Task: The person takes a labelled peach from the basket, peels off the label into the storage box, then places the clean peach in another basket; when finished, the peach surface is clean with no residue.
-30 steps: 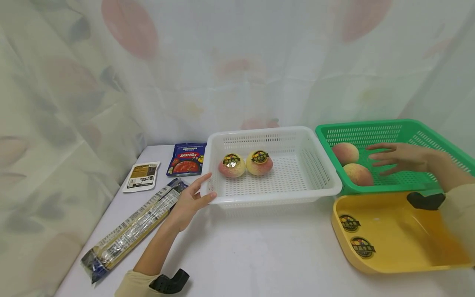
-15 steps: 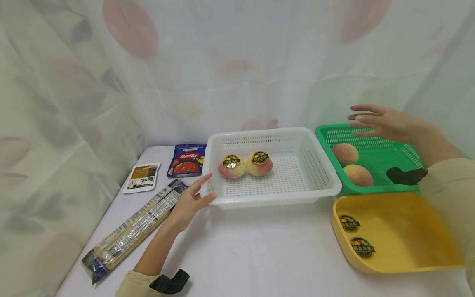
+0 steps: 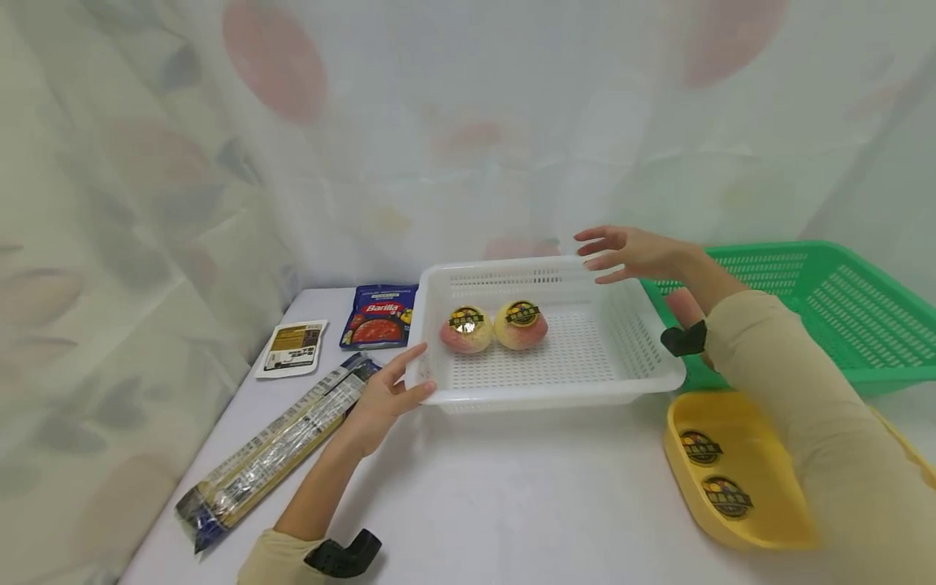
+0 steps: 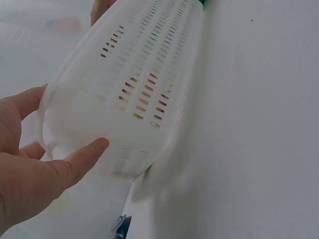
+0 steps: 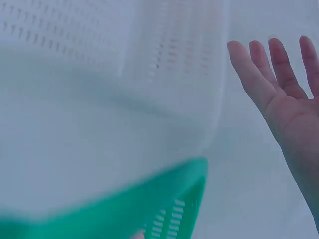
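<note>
Right hand (image 3: pixel 634 253) has shifted from the green basket (image 3: pixel 870 313) to near the white basket's (image 3: pixel 548 394) far-right corner, fingers spread, empty. Left hand (image 3: pixel 382 404), fingers wide, touches its left end. Both hands now flank this basket, near the tabletop's (image 3: pixel 512 487) far edge.

"Barilla" reads clearly on the front of the blue pouch (image 3: pixel 379 327), though the smaller line above it is too small to read. Round dark stickers on the left peach (image 3: pixel 465 340), the right peach (image 3: pixel 522 335) and twice on the yellow tray (image 3: pixel 762 457) carry a band of Chinese characters that appears to end in 水果. The label on the white packet (image 3: pixel 294 349) and the dense print along the long packet (image 3: pixel 281 447) cannot be made out.
</note>
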